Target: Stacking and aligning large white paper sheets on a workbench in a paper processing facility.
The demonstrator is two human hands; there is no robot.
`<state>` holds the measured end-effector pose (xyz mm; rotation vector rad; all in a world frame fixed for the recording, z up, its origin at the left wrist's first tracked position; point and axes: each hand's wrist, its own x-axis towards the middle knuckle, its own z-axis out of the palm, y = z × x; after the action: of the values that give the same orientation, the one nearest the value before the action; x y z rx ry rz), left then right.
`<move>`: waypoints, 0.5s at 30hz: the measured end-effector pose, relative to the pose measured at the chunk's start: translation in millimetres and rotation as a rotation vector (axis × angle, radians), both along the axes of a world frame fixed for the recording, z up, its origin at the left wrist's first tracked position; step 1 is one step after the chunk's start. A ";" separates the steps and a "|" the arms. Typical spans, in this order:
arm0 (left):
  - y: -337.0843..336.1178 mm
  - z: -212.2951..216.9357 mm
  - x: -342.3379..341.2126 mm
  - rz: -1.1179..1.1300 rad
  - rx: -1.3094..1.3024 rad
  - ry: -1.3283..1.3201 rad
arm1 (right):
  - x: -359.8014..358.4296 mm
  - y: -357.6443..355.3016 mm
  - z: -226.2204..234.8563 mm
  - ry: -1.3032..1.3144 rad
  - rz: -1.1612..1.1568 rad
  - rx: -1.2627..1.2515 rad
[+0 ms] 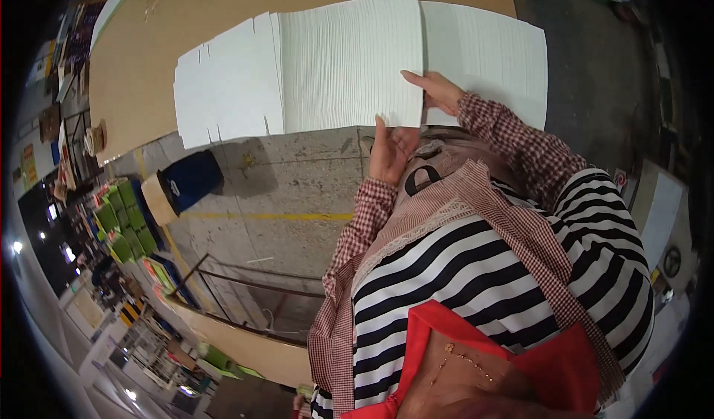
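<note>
White sheets [346, 66] lie fanned in overlapping rows along the near edge of the brown table [137, 77].

The right hand [440, 94] grips the middle row's right edge, thumb on top; the left hand [393, 151] is half-open at its near edge, grip unclear. Fanning looks well advanced; uneven leftmost sheets suggest squaring is left.
</note>
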<state>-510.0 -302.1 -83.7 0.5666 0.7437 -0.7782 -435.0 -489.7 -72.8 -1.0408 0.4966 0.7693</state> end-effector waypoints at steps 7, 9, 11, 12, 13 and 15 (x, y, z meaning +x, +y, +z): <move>-41.5 -23.0 11.5 0.335 0.490 -0.035 | 25.9 -13.3 -54.1 -0.123 0.081 -0.444; -44.5 -25.3 11.7 0.361 0.548 -0.045 | 24.5 -10.9 -61.6 -0.172 0.072 -0.424; -48.8 -26.0 13.0 0.417 0.615 -0.047 | 22.6 -8.6 -64.2 -0.199 0.048 -0.504; -50.2 -26.1 13.7 0.431 0.621 -0.054 | 21.7 -7.7 -64.3 -0.189 0.060 -0.499; -51.7 -26.3 14.7 0.459 0.629 -0.059 | 21.2 -6.5 -63.9 -0.207 0.044 -0.502; -53.5 -27.3 15.1 0.494 0.639 -0.052 | 20.8 -4.5 -62.7 -0.219 0.041 -0.504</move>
<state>-494.9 -355.6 -111.1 0.9227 1.0374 -0.0506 -414.2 -494.2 -135.5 -1.5884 0.4923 0.5661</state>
